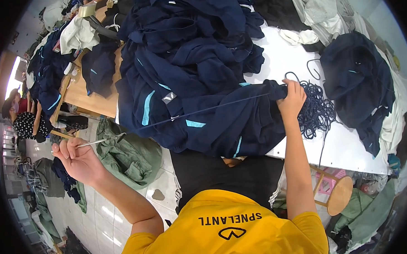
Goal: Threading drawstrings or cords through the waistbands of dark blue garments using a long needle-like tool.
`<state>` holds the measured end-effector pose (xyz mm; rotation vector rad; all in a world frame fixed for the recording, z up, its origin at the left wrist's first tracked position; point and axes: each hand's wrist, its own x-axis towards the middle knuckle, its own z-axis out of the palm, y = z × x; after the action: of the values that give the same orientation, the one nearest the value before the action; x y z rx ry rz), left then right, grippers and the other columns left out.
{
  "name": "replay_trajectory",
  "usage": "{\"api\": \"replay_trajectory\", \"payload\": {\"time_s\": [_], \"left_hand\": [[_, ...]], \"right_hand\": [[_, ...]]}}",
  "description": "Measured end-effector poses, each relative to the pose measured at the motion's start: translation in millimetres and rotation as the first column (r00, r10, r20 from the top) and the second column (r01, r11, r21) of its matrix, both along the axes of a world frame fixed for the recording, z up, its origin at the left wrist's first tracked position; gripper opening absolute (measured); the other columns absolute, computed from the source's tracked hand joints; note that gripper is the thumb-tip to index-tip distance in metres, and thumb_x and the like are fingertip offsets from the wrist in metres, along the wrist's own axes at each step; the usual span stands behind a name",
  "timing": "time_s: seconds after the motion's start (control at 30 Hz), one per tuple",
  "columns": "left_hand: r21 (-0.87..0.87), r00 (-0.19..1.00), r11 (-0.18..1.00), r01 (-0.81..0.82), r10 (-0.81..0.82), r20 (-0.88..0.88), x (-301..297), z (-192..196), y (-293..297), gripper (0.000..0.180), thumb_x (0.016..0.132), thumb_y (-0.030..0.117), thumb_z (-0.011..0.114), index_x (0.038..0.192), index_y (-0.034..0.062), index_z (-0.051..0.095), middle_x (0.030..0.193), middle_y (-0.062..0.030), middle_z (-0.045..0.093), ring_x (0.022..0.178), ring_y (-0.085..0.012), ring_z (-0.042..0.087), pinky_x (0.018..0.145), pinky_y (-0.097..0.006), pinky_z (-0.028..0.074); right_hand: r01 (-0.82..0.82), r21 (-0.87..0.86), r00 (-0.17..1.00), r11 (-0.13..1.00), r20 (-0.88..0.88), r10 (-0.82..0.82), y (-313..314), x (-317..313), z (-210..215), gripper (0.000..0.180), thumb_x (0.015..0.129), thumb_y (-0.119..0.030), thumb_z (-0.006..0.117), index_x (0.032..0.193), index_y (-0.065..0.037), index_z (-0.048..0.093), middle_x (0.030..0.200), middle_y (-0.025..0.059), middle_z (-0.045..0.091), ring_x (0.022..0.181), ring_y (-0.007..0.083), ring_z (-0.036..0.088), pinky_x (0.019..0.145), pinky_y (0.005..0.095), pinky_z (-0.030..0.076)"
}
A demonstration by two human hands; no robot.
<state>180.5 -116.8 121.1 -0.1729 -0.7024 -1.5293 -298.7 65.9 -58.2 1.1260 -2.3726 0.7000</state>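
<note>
My left hand (81, 163), stretched out to the left, is closed around a thin metal threading rod (94, 142). From the rod's tip a navy drawstring (198, 111) runs taut to the right, across a navy garment (250, 111) with light blue patches. At the garment's gathered right end, my right hand (292, 99) has its fingers closed on the bunched fabric. Just beyond this hand lies a tangled heap of navy cord (318, 110) on the white table (286, 55). Part of the cord is hidden by the hand and cloth.
A tall pile of navy garments (186, 46) rises in front of me; another navy heap (358, 79) is at right. Green cloth (129, 153) lies lower left. A wooden stool (340, 196) stands under the table's right side. Another person (28, 121) is at far left.
</note>
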Motion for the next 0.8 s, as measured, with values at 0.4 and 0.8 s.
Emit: {"api": "replay_trajectory", "payload": {"time_s": [0.4, 0.8], "left_hand": [[0.290, 0.974, 0.953, -0.091, 0.147, -0.175, 134, -4, -37, 0.021, 0.094, 0.002, 0.046, 0.074, 0.0047, 0.044, 0.061, -0.0002, 0.036, 0.052, -0.0103, 0.034, 0.054, -0.026, 0.037], [0.307, 0.976, 0.936, 0.171, -0.204, 0.079, -22, -90, -6, 0.016, 0.095, 0.012, 0.052, 0.111, 0.0094, 0.053, 0.096, -0.0047, 0.062, 0.098, -0.0225, 0.063, 0.107, -0.053, 0.037]], "right_hand": [[0.011, 0.171, 0.998, 0.985, 0.059, -0.022, 29, -51, 14, 0.034, 0.067, -0.010, 0.070, 0.099, -0.015, 0.059, 0.089, 0.0065, 0.065, 0.082, 0.0285, 0.062, 0.076, 0.0405, 0.047], [-0.753, -0.081, 0.578, 0.653, 0.393, 0.715, -29, 70, 84, 0.059, 0.068, -0.024, 0.077, 0.122, -0.009, 0.056, 0.122, 0.0144, 0.058, 0.113, 0.0341, 0.054, 0.098, 0.0414, 0.041]]}}
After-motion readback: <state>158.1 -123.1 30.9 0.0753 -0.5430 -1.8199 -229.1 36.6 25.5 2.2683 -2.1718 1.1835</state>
